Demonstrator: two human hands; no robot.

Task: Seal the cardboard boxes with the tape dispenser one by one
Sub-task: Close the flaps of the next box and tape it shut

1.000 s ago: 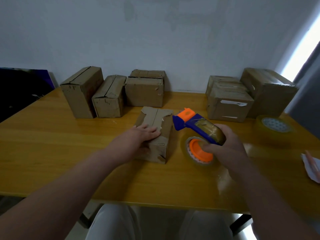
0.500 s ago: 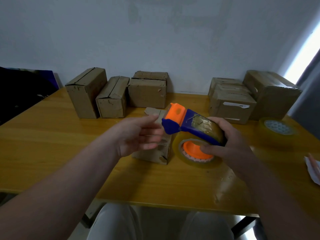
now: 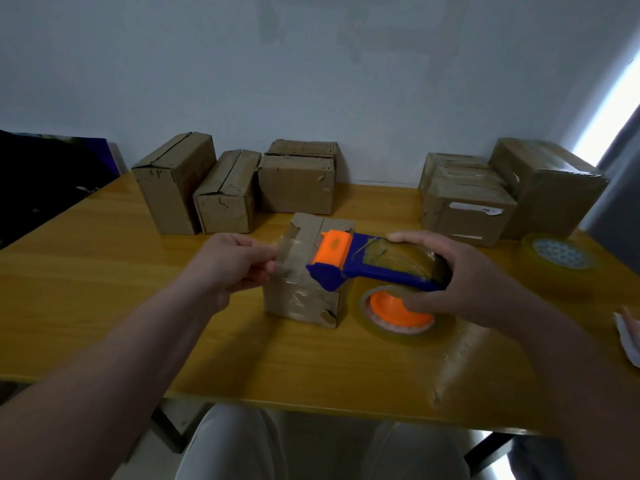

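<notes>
The right hand (image 3: 460, 282) grips the tape dispenser (image 3: 374, 268), fingers curled round its blue body. The dispenser's orange head sits over the small cardboard box (image 3: 301, 303) at the centre of the tabletop (image 3: 104, 289). The left hand (image 3: 228, 268) pinches the free end of the clear tape (image 3: 287, 251) above the box top. Other boxes (image 3: 228, 195) stand at the rear.

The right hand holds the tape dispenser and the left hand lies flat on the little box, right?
Not quite. The right hand does hold the tape dispenser, but the left hand is not flat on the little box: it pinches the loose tape end above it, as the head view shows.
</notes>
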